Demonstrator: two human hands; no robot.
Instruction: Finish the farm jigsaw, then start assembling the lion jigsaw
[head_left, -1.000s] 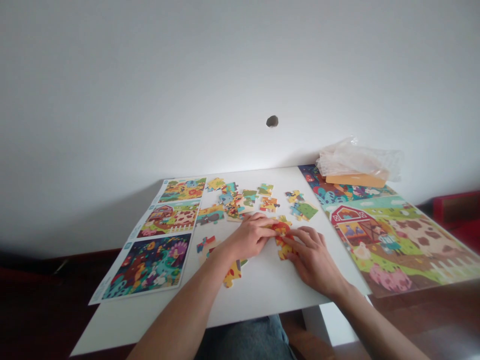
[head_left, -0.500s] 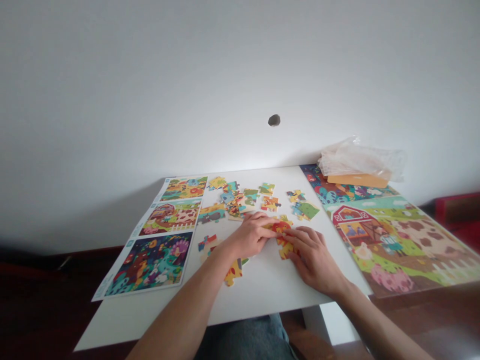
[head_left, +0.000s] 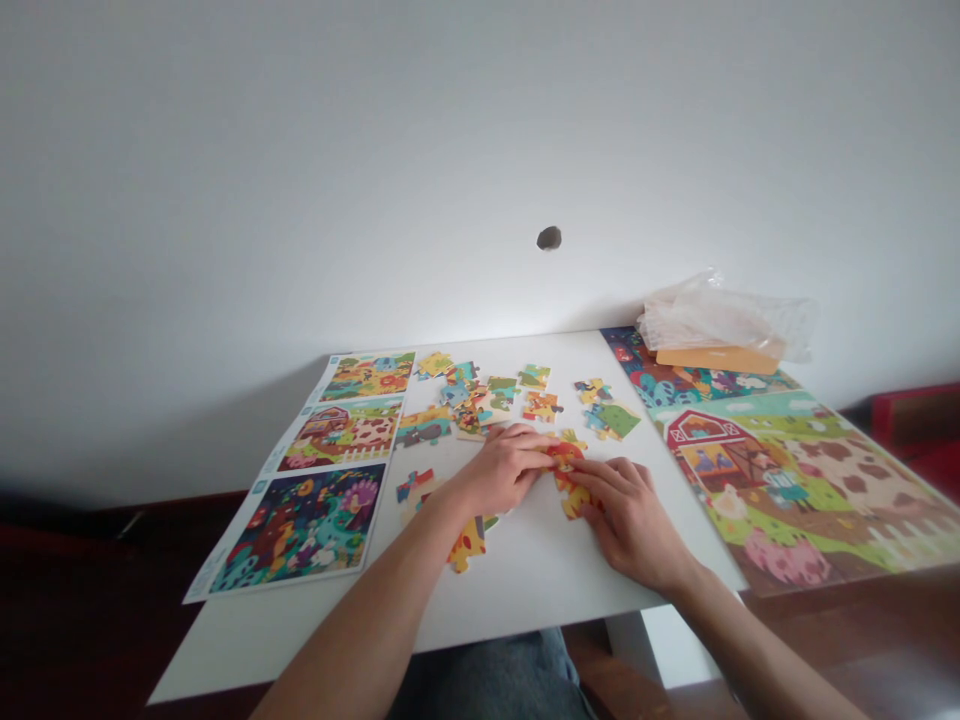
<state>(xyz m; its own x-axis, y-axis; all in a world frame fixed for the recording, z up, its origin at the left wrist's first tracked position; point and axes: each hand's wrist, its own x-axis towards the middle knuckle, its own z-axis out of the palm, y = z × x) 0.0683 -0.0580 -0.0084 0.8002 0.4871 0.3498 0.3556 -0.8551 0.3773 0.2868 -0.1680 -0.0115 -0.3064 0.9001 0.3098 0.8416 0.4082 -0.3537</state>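
My left hand has its fingers closed at the left side of a puzzle piece with a red-orange lion face. From the right, my right hand presses its fingertips on an orange-yellow puzzle piece just below, at the seam between the two. Fingers partly cover both pieces, so I cannot tell whether they interlock fully. A yellow spotted piece pokes out past my left forearm. Beyond my left hand lie a hippo piece and an orange piece.
Several mixed pieces overlap at the back. A green piece lies behind my right hand. The picture sheet covers the table's left side. On the right are a farm picture board and a clear plastic bag over an orange box.
Both hands stay on the lion pieces and have barely moved. The lower piece appears shifted very slightly to the right; everything else on the table looks the same.
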